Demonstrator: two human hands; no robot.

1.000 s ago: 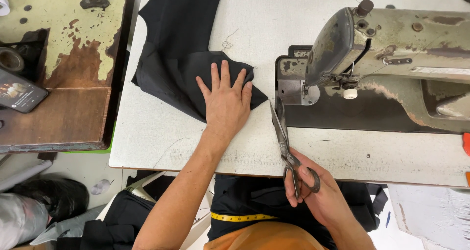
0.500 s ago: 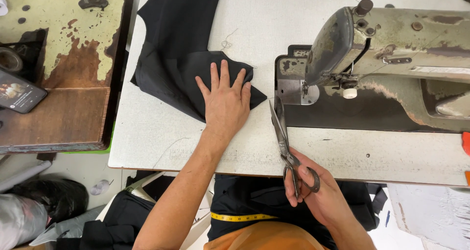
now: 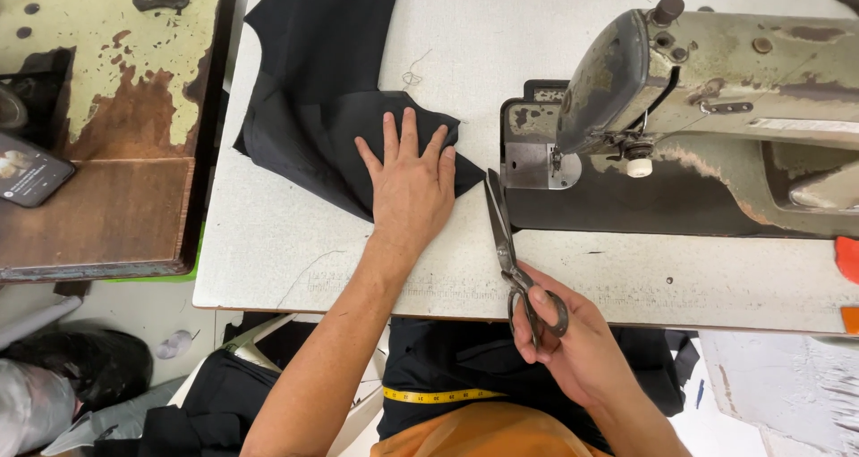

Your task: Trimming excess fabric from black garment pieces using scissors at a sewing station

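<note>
Table [image 3: 295, 251]: we see a white, speckled, flat top.
Sewing machine [image 3: 716, 72]: worn, chipped metal, at our right.
Black cloth [image 3: 331, 72]: matte, folded to a point, lying on the table's left part.
Left hand [image 3: 410, 184]: fingers spread, pressed flat on the cloth.
Right hand [image 3: 573, 350]: fingers curled through the handles of long steel scissors [image 3: 506, 238], blades shut beside the cloth.

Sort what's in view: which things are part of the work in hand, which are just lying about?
In use:
left hand pressed flat on black fabric
right hand holding scissors, blades shut, on white table

Lying about:
sewing machine
phone
yellow tape measure
worn side table
</note>
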